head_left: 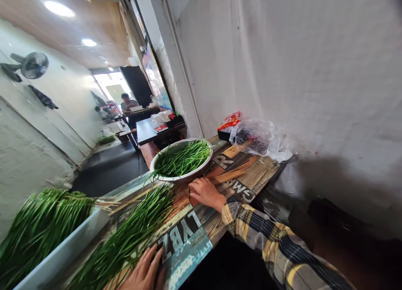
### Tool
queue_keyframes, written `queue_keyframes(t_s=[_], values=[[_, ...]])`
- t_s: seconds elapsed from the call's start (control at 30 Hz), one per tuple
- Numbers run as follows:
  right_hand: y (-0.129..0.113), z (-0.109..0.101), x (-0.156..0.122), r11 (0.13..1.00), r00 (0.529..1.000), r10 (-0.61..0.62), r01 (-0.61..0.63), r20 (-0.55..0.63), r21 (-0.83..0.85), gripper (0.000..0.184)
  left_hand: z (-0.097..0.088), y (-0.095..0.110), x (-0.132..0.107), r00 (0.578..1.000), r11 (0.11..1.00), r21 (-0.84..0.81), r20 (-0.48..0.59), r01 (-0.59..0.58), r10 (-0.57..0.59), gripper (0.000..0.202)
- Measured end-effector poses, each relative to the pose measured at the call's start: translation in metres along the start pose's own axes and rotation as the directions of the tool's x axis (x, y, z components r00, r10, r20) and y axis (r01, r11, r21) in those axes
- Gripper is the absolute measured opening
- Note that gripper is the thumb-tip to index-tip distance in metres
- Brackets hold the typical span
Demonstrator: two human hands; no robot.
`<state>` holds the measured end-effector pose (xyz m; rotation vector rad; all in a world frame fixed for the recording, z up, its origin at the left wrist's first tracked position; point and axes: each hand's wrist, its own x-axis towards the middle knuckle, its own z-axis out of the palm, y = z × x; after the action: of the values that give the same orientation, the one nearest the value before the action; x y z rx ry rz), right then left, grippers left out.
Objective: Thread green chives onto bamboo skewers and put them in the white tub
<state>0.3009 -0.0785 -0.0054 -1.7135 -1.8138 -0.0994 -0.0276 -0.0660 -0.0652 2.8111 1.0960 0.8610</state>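
Observation:
My left hand (145, 272) lies at the bottom edge, fingers stretched out, beside a loose bundle of long green chives (135, 225) spread on the table. Part of that hand is cut off by the frame. My right hand (205, 193), in a plaid sleeve, rests low over the tabletop just in front of a white bowl (152, 166). Its fingers point left and look slightly bent and apart, with nothing visible in them. Cut green chives (185, 158) fill the bowl. Thin wooden skewers (234, 172) lie on the table beyond my right hand.
A pale bin (67, 248) heaped with skewered greens (44, 223) stands at left. Clear plastic bags (262, 137) and a red-and-black box (228, 124) sit against the wall. The patterned table (188, 256) ends near my right forearm. Farther back, a person (128, 103) sits at another table.

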Motion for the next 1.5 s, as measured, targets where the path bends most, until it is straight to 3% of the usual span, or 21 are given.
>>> queue_keyframes(t_s=[0.1, 0.23, 0.43, 0.67, 0.9, 1.1, 1.23, 1.37, 1.5], values=[[0.029, -0.015, -0.012, 0.992, 0.998, 0.055, -0.053, 0.016, -0.111, 0.059, -0.001, 0.008, -0.002, 0.999, 0.999, 0.009, -0.001, 0.046, -0.046, 0.04], [0.043, -0.019, -0.029, 0.973, 0.995, 0.09, -0.078, 0.046, -0.219, 0.046, -0.014, 0.024, -0.001, 0.996, 0.992, 0.102, -0.068, 0.068, -0.061, 0.04], [0.033, -0.01, -0.044, 0.955, 0.993, 0.075, -0.046, 0.087, -0.294, 0.022, -0.029, 0.049, -0.004, 0.983, 0.97, 0.196, -0.136, 0.147, -0.121, 0.042], [0.025, -0.01, -0.052, 0.952, 0.992, -0.037, 0.072, 0.121, -0.298, 0.016, -0.03, 0.051, -0.012, 0.958, 0.974, 0.157, -0.263, 0.164, -0.119, 0.048], [0.022, -0.007, -0.05, 0.95, 0.991, -0.08, 0.109, 0.11, -0.291, 0.019, -0.027, 0.047, -0.012, 0.961, 0.972, 0.192, -0.266, 0.133, -0.079, 0.048], [0.022, -0.01, -0.045, 0.951, 0.988, -0.078, 0.114, 0.132, -0.288, 0.046, -0.021, 0.032, -0.008, 0.96, 0.974, 0.209, -0.279, 0.09, -0.029, 0.053], [0.021, -0.012, -0.047, 0.951, 0.984, -0.082, 0.125, 0.157, -0.282, 0.047, -0.021, 0.03, -0.009, 0.958, 0.976, 0.189, -0.282, 0.11, -0.054, 0.052], [0.01, -0.009, -0.051, 0.946, 0.968, -0.123, 0.181, 0.219, -0.268, 0.04, -0.023, 0.046, 0.001, 0.948, 0.978, 0.13, -0.296, 0.165, -0.121, 0.044], [-0.008, 0.001, -0.054, 0.94, 0.952, -0.146, 0.218, 0.269, -0.262, 0.039, -0.019, 0.079, 0.034, 0.953, 0.984, 0.033, -0.254, 0.177, -0.163, 0.026]])
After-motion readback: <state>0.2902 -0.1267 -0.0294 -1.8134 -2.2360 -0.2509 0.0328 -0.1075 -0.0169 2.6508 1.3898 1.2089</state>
